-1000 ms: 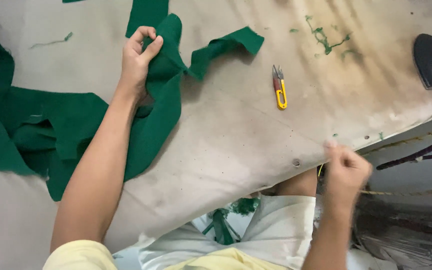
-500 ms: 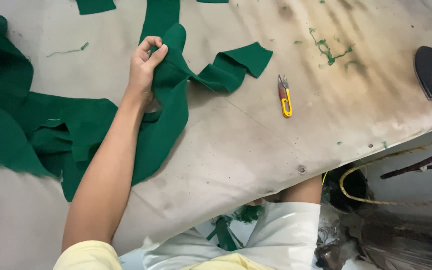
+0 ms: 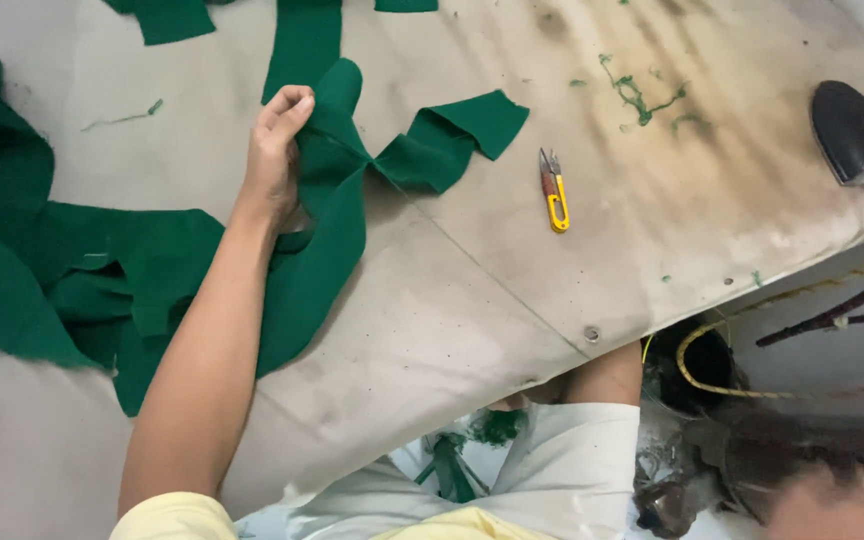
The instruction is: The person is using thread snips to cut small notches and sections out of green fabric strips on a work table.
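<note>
Pinching a green fabric strip (image 3: 337, 190), the left hand (image 3: 274, 160) could snag folds below; right hand (image 3: 827, 510) blurred, grip unclear.

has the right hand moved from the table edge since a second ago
Yes. The right hand has dropped from the work table edge to below it, low at the frame's bottom right, blurred.

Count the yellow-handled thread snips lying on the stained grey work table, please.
1. The single pair of yellow-handled thread snips lies on the stained grey work table, just right of the green fabric strip held in the left hand. Others could be hidden under the fabric.
</note>
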